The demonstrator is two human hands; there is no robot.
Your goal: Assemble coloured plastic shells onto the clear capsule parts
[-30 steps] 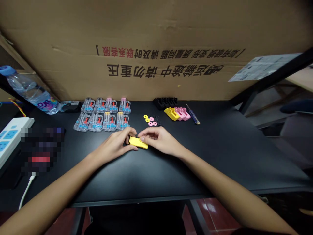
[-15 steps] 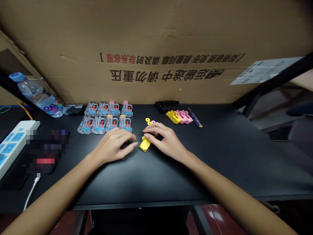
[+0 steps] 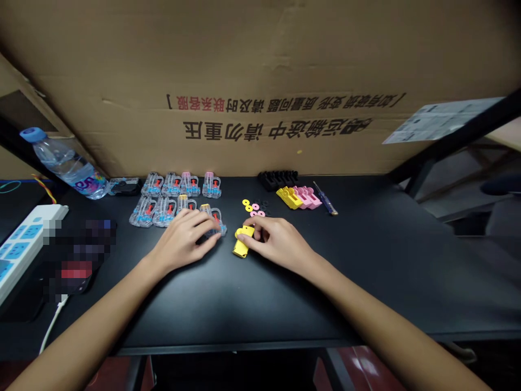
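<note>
Fingers (image 3: 253,231) of the right hand (image 3: 277,243) close on a yellow plastic piece (image 3: 241,244) lying on the surface (image 3: 285,309). Left hand (image 3: 183,241) curves over a clear pack (image 3: 214,221), its grip unclear. Seven more packs (image 3: 164,212) sit just beyond, then yellow and pink washers (image 3: 250,206), yellow and pink moulded pieces (image 3: 297,198), a screwdriver (image 3: 324,199), and a cardboard box (image 3: 244,81).
</note>
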